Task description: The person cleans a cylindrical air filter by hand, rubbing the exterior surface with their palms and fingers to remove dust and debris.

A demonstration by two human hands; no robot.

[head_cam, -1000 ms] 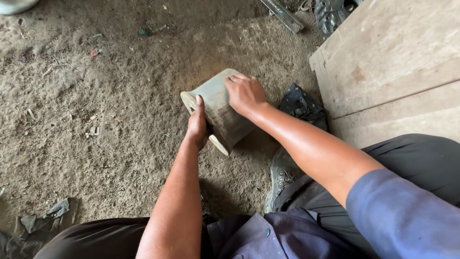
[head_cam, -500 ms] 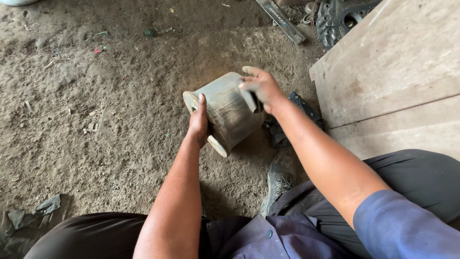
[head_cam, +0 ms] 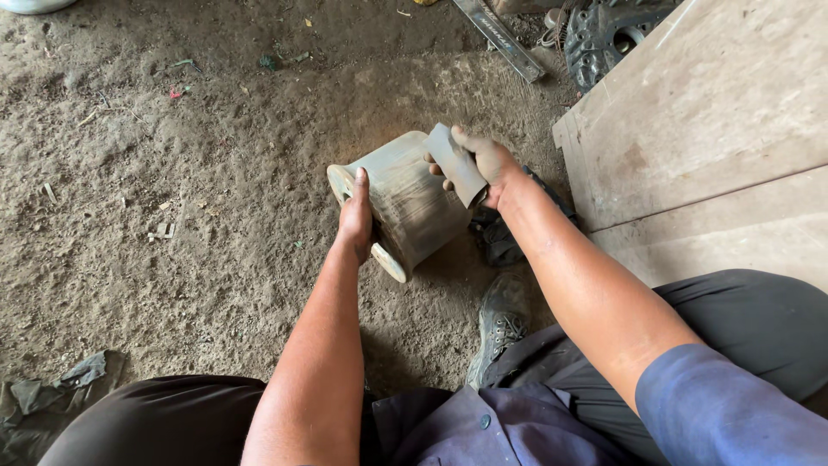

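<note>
Here, left hand point(head_cam: 355, 220) clamped on tilted metal drum point(head_cam: 405, 203) to steady it over dirt floor point(head_cam: 172, 242), right hand point(head_cam: 483, 164) clenching folded sandpaper point(head_cam: 457, 164) above.

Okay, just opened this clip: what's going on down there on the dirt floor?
A seated person is working on a grey metal cylinder that lies tilted on the dirt floor. The left hand steadies its flanged end. The right hand grips a folded grey abrasive sheet at the cylinder's upper side. A wooden board lies to the right.
</note>
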